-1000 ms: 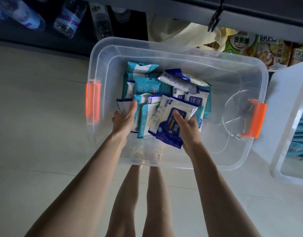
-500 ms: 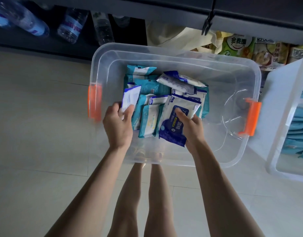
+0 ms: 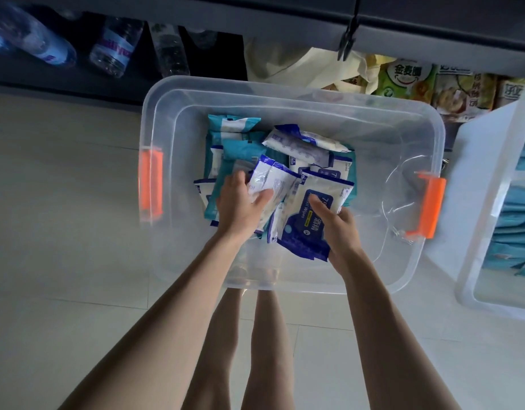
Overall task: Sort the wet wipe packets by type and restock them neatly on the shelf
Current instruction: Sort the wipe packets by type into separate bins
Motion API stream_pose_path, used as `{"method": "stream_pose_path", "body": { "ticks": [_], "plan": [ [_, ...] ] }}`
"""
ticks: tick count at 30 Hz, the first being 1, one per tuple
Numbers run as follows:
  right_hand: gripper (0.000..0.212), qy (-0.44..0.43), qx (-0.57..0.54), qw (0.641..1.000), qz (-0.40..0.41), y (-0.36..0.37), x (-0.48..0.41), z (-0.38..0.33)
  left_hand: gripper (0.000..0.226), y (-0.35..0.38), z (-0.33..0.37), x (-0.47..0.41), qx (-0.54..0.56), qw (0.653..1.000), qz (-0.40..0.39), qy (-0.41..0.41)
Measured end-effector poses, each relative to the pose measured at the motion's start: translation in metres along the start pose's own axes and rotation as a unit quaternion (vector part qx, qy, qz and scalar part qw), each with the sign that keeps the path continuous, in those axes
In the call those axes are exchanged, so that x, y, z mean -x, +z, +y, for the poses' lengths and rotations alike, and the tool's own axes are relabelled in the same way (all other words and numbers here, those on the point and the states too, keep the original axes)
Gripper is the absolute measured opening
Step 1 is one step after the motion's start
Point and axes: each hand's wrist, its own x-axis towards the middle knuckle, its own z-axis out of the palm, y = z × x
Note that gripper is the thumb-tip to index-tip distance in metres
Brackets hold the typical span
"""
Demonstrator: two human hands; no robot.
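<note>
On pale tiles, a clear bin blurs the feet; the left hand pinches a white packet, the right hand grips a blue packet.

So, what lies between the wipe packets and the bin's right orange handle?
Nothing: the head view shows only bare floor of the clear plastic bin between the wipe packets and the orange handle.

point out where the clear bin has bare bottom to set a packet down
In the clear bin the right side is bare, between the packet pile and the wall with the right orange handle. A bare strip runs along the near wall, below the pile. Crowded: centre-left, where the left grip and right grip each hold packets.
</note>
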Motion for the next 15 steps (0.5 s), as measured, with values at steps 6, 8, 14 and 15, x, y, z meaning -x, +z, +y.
{"method": "stream_pose_path", "body": {
  "ticks": [6,8,14,15],
  "plan": [
    [0.009,0.038,-0.016,0.999,-0.008,0.010,0.002,-0.002,0.041,-0.015,0.006,-0.009,0.056,0.993,-0.072,-0.069],
    [0.009,0.051,-0.036,0.998,-0.008,0.011,0.005,-0.005,0.030,-0.020,0.003,-0.004,0.051,0.995,-0.067,-0.056],
    [0.005,0.045,-0.061,0.997,-0.028,0.012,0.022,-0.015,0.020,-0.047,-0.004,0.024,0.208,0.977,0.018,-0.038],
    [0.005,0.039,-0.058,0.997,-0.028,0.013,0.026,-0.017,0.020,-0.053,-0.002,0.029,0.233,0.972,0.032,-0.028]
  ]
}}
